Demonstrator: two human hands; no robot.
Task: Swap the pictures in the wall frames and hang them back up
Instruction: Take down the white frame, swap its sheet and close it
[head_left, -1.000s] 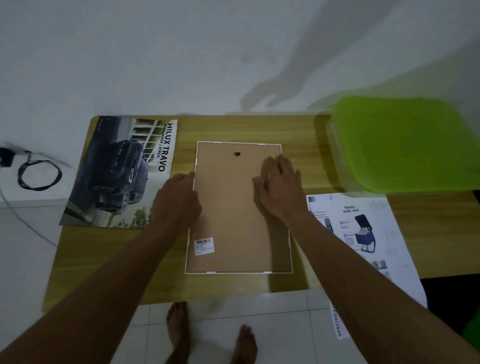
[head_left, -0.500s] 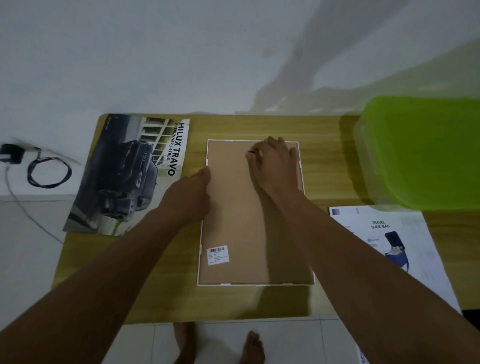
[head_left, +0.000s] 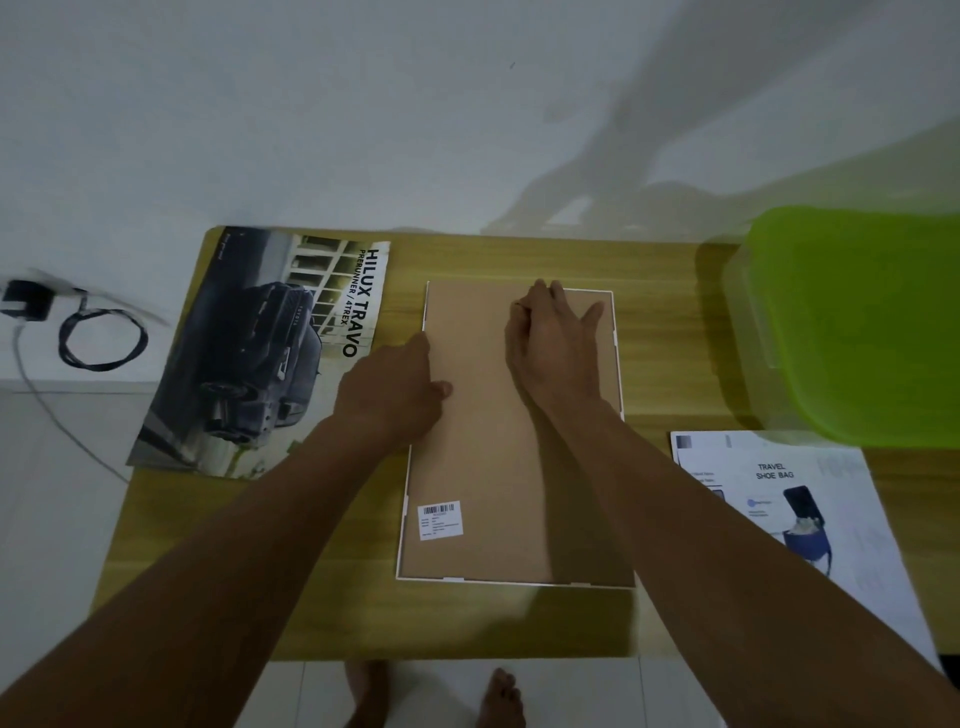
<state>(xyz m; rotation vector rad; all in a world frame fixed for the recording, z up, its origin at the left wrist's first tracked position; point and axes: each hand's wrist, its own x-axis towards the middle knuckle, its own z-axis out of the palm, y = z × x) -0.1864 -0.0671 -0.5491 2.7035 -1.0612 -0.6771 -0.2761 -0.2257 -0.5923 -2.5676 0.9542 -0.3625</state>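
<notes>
The frame is laid face down at the centre of the table, its left edge held by curled fingers of the left hand. The hanger (mostly hidden) is seemingly pinched by the right hand. The car poster at upper left and the shoe-bag sheet at lower right are seen loose, so rehanging is judged outstanding.

wooden counter against the wall | far left: car poster lying flat | middle: frame face down, backing up | far right: green-lidded box | near right: shoe-bag sheet overhanging the near edge
</notes>
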